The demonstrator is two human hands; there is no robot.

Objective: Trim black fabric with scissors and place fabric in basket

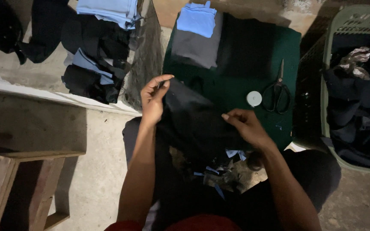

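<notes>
Head view: The left hand [153, 100] pinched the upper left edge of a black fabric piece [193, 122] between thumb and fingers. The right hand [246, 126] gripped the right edge of the same piece, fingers curled over it. The fabric lay at centre, across the near edge of a dark green work surface [253, 70]. Black scissors [279, 92] and a round white disc [254, 98] lay on that surface, just right of the fabric. A folded light blue cloth [198, 19] rested on a grey piece [195, 49] at the far side. A green basket [335, 51] holding dark garments stood at right.
</notes>
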